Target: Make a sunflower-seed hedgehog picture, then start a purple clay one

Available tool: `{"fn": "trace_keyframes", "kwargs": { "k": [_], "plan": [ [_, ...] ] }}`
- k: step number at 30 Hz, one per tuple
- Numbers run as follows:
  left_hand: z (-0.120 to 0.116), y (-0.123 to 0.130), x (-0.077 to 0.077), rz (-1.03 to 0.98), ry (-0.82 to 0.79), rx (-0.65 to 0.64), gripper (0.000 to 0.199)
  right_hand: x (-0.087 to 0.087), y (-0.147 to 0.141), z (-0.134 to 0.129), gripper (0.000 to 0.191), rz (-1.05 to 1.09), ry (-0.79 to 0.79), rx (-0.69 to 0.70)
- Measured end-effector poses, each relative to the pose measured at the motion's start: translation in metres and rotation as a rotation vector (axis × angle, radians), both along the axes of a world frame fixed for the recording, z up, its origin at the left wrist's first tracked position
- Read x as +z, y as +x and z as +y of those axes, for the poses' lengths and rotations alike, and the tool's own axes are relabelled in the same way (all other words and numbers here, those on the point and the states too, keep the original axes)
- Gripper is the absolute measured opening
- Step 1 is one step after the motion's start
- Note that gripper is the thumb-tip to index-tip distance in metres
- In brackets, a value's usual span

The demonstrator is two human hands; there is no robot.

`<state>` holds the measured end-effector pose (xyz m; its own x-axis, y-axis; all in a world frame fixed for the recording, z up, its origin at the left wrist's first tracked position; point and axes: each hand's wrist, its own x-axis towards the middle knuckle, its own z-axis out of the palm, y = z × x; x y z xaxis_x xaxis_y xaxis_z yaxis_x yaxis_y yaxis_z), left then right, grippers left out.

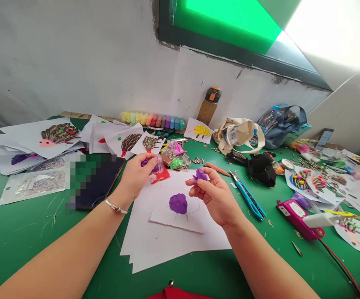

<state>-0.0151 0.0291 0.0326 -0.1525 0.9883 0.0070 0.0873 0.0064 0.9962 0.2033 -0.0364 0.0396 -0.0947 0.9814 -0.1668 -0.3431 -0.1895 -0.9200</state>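
My left hand (140,173) is closed around a clear plastic bag of purple clay (156,164), above the far left corner of the white paper sheets (142,245). Between the fingertips of my right hand (212,192) is a torn lump of purple clay (200,175). Below and between both hands lies a small white card (167,220) with a pencil outline. A flattened patch of purple clay (178,204) covers the left part of that drawing. A red packet (160,175) rests just under my left hand.
Right of the papers lie a blue utility knife (247,195), an orange pen-like tool (218,169) and a magenta glue gun (300,219). Finished hedgehog pictures (60,135) are stacked at left. A water bottle (209,106) and coloured clay packs (152,120) stand by the wall.
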Motion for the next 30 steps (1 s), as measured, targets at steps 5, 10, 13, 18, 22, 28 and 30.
{"fn": "trace_keyframes", "kwargs": {
  "k": [5,10,13,18,22,28,30],
  "plan": [
    [0.003,-0.007,-0.001,0.188,0.07,0.079,0.022,0.01,-0.003,0.007,0.025,-0.108,0.022,0.085],
    [0.003,-0.01,-0.003,0.286,0.086,0.086,0.022,0.018,-0.01,0.014,0.022,-0.233,0.089,0.097],
    [0.005,-0.011,-0.006,0.333,0.118,0.073,0.025,0.012,-0.015,0.014,0.02,-0.198,0.104,0.038],
    [0.007,-0.014,-0.004,0.438,0.24,0.107,0.028,-0.003,-0.011,0.013,0.026,-0.021,0.012,0.043],
    [0.001,-0.014,0.005,0.525,0.451,0.225,0.025,-0.007,-0.004,0.016,0.032,-0.053,-0.009,0.029],
    [-0.019,0.005,0.013,0.173,0.312,0.083,0.025,0.0,-0.007,0.014,0.028,-0.189,0.014,0.035],
    [-0.025,0.014,0.014,0.039,0.214,-0.003,0.027,0.002,-0.008,0.012,0.032,-0.217,0.038,0.032]
  ]
}}
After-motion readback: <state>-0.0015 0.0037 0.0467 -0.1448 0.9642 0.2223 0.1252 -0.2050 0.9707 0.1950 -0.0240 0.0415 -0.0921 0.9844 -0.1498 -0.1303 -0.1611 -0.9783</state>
